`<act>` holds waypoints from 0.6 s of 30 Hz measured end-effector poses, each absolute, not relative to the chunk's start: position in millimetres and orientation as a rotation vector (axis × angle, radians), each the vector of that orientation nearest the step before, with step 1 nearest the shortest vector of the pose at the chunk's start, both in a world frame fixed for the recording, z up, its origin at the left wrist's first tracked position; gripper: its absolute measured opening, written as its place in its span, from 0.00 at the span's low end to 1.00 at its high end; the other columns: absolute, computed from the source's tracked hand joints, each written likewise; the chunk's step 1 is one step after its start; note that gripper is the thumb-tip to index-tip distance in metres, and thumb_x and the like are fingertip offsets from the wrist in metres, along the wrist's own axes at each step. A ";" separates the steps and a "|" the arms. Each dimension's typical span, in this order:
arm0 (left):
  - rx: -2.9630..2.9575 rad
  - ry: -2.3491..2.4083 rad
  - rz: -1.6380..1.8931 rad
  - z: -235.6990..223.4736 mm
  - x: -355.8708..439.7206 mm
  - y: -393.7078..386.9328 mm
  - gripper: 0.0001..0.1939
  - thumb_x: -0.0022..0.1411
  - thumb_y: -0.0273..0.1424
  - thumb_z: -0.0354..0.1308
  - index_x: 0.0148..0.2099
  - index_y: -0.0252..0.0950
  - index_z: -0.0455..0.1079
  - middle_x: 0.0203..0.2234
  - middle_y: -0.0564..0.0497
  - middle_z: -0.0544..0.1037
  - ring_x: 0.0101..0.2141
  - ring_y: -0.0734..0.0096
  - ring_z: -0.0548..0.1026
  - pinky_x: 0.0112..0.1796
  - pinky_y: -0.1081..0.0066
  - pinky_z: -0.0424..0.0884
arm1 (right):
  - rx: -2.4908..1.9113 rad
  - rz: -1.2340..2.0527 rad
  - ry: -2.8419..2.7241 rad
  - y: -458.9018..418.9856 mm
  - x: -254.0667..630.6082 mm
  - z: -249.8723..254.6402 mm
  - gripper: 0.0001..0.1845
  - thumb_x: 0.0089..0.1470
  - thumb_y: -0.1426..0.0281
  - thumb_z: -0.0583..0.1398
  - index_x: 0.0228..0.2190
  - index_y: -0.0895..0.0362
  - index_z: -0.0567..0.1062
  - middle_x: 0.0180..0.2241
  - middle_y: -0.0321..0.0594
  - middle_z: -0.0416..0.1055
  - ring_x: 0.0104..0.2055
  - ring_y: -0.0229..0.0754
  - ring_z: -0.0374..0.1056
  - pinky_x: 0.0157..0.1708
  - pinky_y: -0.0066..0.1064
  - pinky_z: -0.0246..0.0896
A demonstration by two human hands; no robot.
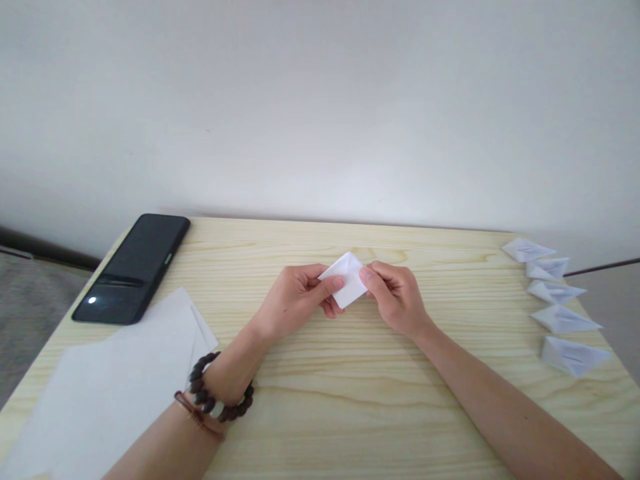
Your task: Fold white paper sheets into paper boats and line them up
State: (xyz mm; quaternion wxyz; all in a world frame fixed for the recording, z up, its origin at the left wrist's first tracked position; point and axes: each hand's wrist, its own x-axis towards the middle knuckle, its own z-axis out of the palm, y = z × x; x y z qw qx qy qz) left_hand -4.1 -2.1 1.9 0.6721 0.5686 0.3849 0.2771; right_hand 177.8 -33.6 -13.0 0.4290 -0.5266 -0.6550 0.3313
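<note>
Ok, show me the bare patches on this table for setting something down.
Bare tabletop lies between the right hand and the row of folded papers, and between the phone and the left hand. The left end is crowded: phone and paper sheets.

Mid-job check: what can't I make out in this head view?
All in the head view:
Folded paper: its back faces away; both thumbs cover parts of its front.
Right hand: some fingertips are curled out of sight.
White sheets: overlap hides their number; the left arm and bottom edge hide parts.
Five folded shapes: fine creases too small and blurred.
</note>
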 end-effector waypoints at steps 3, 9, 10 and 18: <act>1.270 0.896 0.630 2.5 -4.4 -2.3 0.17 0.58 0.42 0.60 0.30 0.30 0.75 0.22 0.50 0.78 0.23 0.73 0.75 0.26 0.77 0.73 | -1.322 0.836 -1.652 -32.8 178.7 -13.2 0.23 0.60 0.62 0.52 0.17 0.56 0.56 0.16 0.30 0.51 0.19 0.32 0.47 0.20 0.28 0.43; 1.319 0.901 0.643 4.0 -7.0 -2.8 0.20 0.62 0.42 0.53 0.30 0.31 0.74 0.23 0.49 0.79 0.24 0.71 0.76 0.28 0.74 0.73 | -1.334 0.903 -1.739 -29.2 181.8 -14.5 0.23 0.61 0.61 0.53 0.17 0.56 0.57 0.16 0.29 0.49 0.20 0.32 0.46 0.20 0.28 0.41; 1.391 0.938 0.642 3.4 -7.8 -2.9 0.20 0.63 0.42 0.52 0.29 0.31 0.74 0.22 0.49 0.79 0.24 0.71 0.75 0.28 0.75 0.72 | -1.337 0.883 -1.761 -28.7 181.6 -14.9 0.23 0.61 0.61 0.53 0.18 0.56 0.57 0.16 0.29 0.49 0.20 0.32 0.47 0.20 0.28 0.41; 2.231 1.140 0.856 -9.1 -14.1 1.8 0.25 0.61 0.38 0.57 0.59 0.39 0.63 0.49 0.45 0.74 0.42 0.65 0.73 0.44 0.68 0.69 | -1.369 0.624 -1.750 -23.7 180.1 -16.9 0.18 0.59 0.67 0.55 0.19 0.56 0.61 0.22 0.34 0.57 0.26 0.36 0.55 0.25 0.30 0.48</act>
